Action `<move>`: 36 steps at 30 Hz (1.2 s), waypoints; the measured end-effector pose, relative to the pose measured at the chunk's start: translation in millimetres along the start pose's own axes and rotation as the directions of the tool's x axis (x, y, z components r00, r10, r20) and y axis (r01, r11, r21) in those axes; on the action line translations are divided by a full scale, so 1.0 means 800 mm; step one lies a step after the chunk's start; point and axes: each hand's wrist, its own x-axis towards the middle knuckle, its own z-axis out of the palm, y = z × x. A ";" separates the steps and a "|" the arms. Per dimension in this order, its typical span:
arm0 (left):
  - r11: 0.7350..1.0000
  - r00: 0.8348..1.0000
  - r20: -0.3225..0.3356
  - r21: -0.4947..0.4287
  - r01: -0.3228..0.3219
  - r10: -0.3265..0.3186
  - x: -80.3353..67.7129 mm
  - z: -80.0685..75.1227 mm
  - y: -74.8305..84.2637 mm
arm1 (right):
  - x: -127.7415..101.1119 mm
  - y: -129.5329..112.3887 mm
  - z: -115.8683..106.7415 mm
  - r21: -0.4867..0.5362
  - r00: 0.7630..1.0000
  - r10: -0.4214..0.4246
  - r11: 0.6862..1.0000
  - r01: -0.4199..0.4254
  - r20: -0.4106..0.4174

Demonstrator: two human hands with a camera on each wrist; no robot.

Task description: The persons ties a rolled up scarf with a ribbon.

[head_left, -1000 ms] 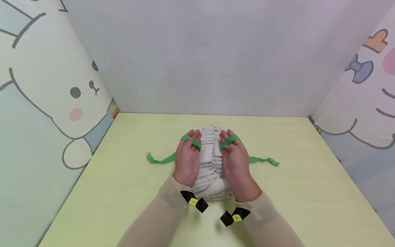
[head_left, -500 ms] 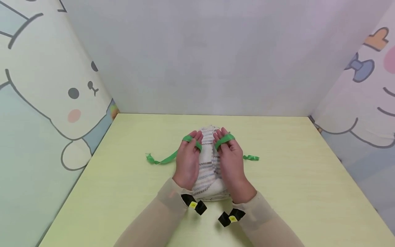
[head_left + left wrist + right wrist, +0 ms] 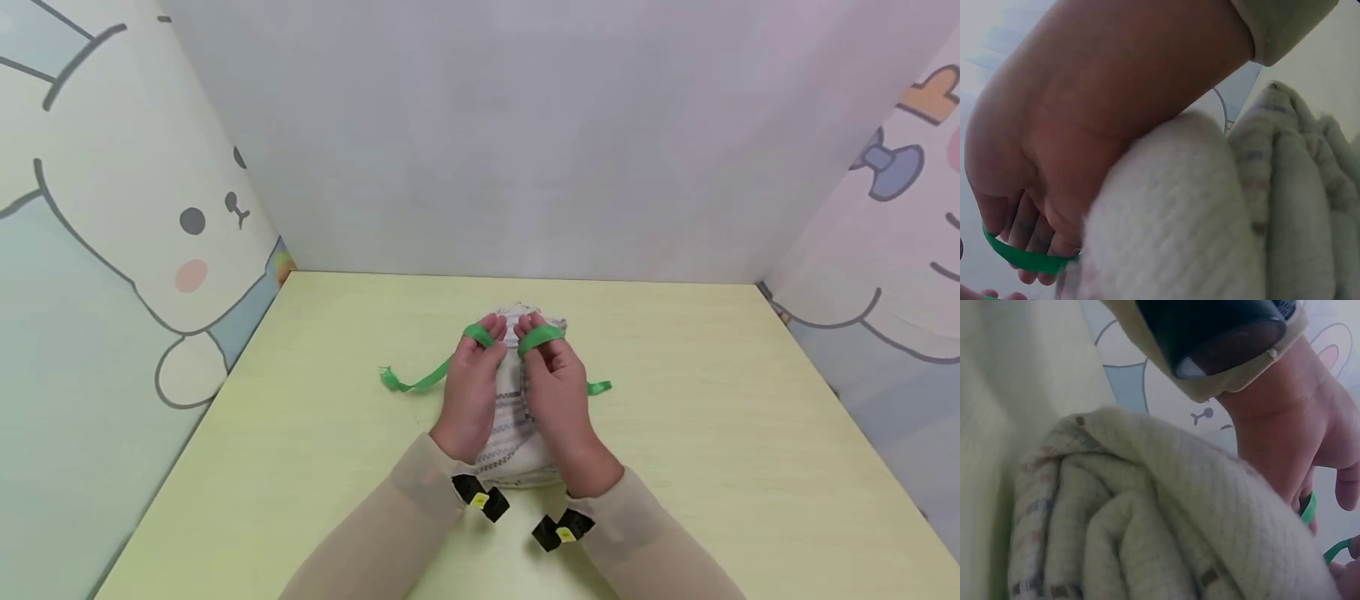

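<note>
A folded white cloth (image 3: 512, 408) with coloured stripes and a fringed far end lies on the table between both hands. My left hand (image 3: 468, 396) holds one end of a green ribbon (image 3: 431, 380), which crosses its fingers under the thumb; the loose tail trails left. On the other side, my right hand (image 3: 558, 396) pinches the ribbon's other part, looped over its fingers, with a short tail showing to the right. Both palms face inward over the cloth's sides. In the left wrist view the ribbon (image 3: 1025, 257) bands the fingers; the right wrist view shows the cloth's rolled layers (image 3: 1129, 531).
The pale yellow table (image 3: 697, 417) extends to both sides and meets a plain light wall (image 3: 495, 150) at the back. Side walls carry cartoon animal drawings, a bear-like one (image 3: 142, 217) on the left. Black wrist cameras (image 3: 480, 497) sit at the sleeve cuffs.
My two hands have come closer together over the cloth. The right ribbon tail has been drawn in and shows shorter; the left tail has shifted right. The thumbs now press onto the ribbon.
</note>
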 end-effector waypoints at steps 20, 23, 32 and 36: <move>0.986 0.993 0.114 0.167 0.009 -0.028 -0.012 0.013 -0.001 | -0.010 0.009 0.003 -0.440 0.967 -0.238 0.862 0.252 0.088; 0.979 0.993 0.112 0.204 0.014 -0.037 -0.013 0.015 -0.002 | -0.011 0.009 0.002 -0.549 0.934 -0.336 0.761 0.346 0.124; 0.955 0.999 0.043 0.296 -0.006 -0.008 -0.015 0.018 -0.001 | -0.011 0.010 0.001 -0.647 0.854 -0.494 0.598 0.472 0.167; 0.957 0.999 0.037 0.290 0.008 -0.019 -0.014 0.018 0.000 | -0.011 0.010 0.002 -0.671 0.869 -0.469 0.595 0.444 0.159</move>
